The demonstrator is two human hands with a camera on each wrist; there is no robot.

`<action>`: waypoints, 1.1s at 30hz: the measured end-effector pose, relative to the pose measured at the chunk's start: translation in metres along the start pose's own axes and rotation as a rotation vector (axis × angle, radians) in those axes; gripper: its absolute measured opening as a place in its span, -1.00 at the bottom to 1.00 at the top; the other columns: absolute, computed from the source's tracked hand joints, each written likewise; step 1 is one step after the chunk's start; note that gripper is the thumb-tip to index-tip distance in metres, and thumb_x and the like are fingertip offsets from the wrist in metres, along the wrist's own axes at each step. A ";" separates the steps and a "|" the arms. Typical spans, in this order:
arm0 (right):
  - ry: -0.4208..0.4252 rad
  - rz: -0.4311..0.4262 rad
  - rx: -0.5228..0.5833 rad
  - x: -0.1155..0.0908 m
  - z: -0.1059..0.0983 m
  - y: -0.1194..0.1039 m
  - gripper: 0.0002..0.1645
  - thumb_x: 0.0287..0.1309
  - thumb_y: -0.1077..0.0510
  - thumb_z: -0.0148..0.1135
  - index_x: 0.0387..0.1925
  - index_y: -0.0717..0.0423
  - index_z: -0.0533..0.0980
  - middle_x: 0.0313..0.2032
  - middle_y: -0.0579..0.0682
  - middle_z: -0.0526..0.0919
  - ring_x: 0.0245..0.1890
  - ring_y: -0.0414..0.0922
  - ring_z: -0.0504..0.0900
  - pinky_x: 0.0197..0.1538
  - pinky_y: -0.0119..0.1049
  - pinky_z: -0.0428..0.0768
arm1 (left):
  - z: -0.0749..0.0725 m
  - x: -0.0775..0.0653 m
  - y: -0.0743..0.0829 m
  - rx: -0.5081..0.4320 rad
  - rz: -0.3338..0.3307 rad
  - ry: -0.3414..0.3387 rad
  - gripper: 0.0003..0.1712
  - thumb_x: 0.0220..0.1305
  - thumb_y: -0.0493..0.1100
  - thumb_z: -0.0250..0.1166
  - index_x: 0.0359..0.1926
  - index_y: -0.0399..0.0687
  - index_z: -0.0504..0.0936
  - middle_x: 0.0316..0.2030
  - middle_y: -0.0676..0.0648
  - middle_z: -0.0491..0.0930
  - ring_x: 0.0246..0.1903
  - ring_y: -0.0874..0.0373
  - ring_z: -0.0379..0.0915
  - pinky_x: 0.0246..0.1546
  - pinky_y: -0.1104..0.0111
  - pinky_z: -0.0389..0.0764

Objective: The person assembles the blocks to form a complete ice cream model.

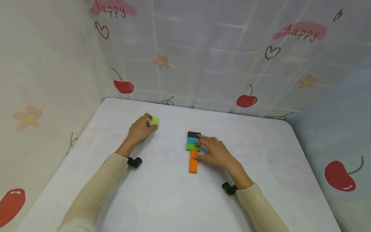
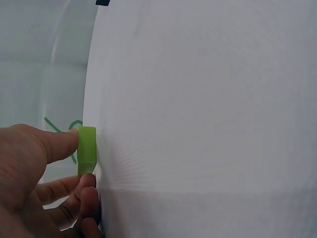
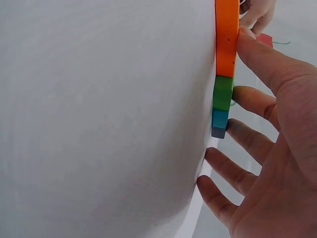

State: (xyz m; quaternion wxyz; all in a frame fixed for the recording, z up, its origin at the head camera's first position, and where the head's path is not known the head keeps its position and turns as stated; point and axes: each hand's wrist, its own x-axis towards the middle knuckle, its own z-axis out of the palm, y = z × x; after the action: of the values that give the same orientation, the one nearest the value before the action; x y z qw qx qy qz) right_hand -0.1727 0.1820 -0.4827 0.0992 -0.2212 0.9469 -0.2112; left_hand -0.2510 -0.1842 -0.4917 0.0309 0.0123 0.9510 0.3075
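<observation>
My left hand (image 1: 141,128) pinches a light green block (image 1: 155,122) between thumb and fingers, toward the back left of the table. In the left wrist view that light green block (image 2: 87,148) sits between the thumb and a fingertip. Right of it, a row of flat blocks lies on the table: black (image 1: 193,134), blue (image 1: 192,140), green (image 1: 192,147), and a long orange block (image 1: 193,162) running toward me. My right hand (image 1: 215,150) rests along the row's right side, fingers spread. Its thumb touches the orange block (image 3: 227,39), and fingertips touch blocks farther up.
The white table (image 1: 162,199) has rounded back corners. A printed curtain (image 1: 203,58) with cherries and flowers hangs behind its far edge, and similar cloth stands at both sides. Black wrist cameras (image 1: 134,162) sit beneath both wrists.
</observation>
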 end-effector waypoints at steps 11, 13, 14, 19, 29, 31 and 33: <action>0.000 -0.002 -0.009 0.000 0.000 -0.001 -0.37 0.26 -0.36 0.45 0.27 -0.30 0.58 0.66 -0.14 0.31 0.54 0.21 0.38 0.49 0.30 0.36 | 0.003 0.014 0.004 -0.100 -0.004 0.039 -0.56 0.47 0.05 0.37 0.20 -0.10 0.67 -0.04 -0.15 0.70 -0.06 -0.07 0.59 -0.01 0.05 0.52; 0.002 -0.006 -0.008 0.000 0.000 -0.001 -0.37 0.26 -0.36 0.46 0.27 -0.29 0.58 0.66 -0.14 0.31 0.53 0.22 0.38 0.49 0.30 0.36 | 0.003 0.017 0.006 -0.123 -0.002 0.051 -0.60 0.47 0.01 0.38 0.18 -0.09 0.70 -0.03 -0.14 0.72 -0.04 -0.08 0.60 0.02 0.04 0.53; 0.003 -0.006 -0.007 0.000 0.000 -0.001 -0.37 0.26 -0.36 0.46 0.27 -0.29 0.58 0.66 -0.14 0.31 0.53 0.22 0.39 0.50 0.30 0.36 | 0.004 0.018 0.007 -0.132 -0.002 0.054 -0.61 0.46 0.00 0.39 0.16 -0.09 0.72 -0.04 -0.14 0.73 -0.04 -0.07 0.61 0.03 0.04 0.53; 0.004 -0.010 -0.004 -0.001 -0.001 -0.002 -0.36 0.26 -0.35 0.46 0.30 -0.29 0.58 0.66 -0.12 0.31 0.54 0.22 0.38 0.50 0.31 0.36 | 0.005 0.026 0.011 -0.151 -0.004 0.051 -0.67 0.46 -0.04 0.39 0.14 -0.04 0.77 -0.07 -0.12 0.73 -0.09 -0.04 0.58 -0.06 0.15 0.48; 0.011 -0.012 0.002 -0.002 -0.001 -0.002 -0.35 0.26 -0.35 0.46 0.31 -0.28 0.58 0.66 -0.10 0.31 0.54 0.23 0.38 0.49 0.31 0.37 | 0.006 0.033 0.019 -0.234 -0.032 0.018 -0.72 0.49 -0.13 0.34 0.13 -0.03 0.80 -0.01 -0.17 0.72 0.04 -0.05 0.54 0.12 0.10 0.46; 0.012 -0.015 0.000 -0.001 0.000 -0.002 -0.34 0.26 -0.35 0.46 0.31 -0.28 0.58 0.66 -0.10 0.31 0.54 0.23 0.38 0.48 0.30 0.37 | 0.006 0.034 0.019 -0.233 -0.038 0.019 -0.72 0.49 -0.14 0.34 0.13 -0.04 0.80 0.00 -0.17 0.73 0.04 -0.05 0.55 0.13 0.10 0.47; 0.013 -0.018 -0.004 -0.001 0.000 -0.001 -0.34 0.26 -0.35 0.46 0.31 -0.28 0.58 0.66 -0.10 0.31 0.53 0.23 0.39 0.48 0.30 0.38 | 0.006 0.034 0.020 -0.234 -0.044 0.024 -0.72 0.49 -0.14 0.34 0.13 -0.05 0.80 0.00 -0.17 0.73 0.03 -0.05 0.56 0.12 0.09 0.47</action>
State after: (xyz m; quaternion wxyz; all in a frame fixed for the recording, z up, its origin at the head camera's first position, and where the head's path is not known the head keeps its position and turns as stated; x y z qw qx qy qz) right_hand -0.1715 0.1821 -0.4821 0.0906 -0.2285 0.9459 -0.2117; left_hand -0.2844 -0.1633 -0.4870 0.0273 -0.0161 0.9090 0.4156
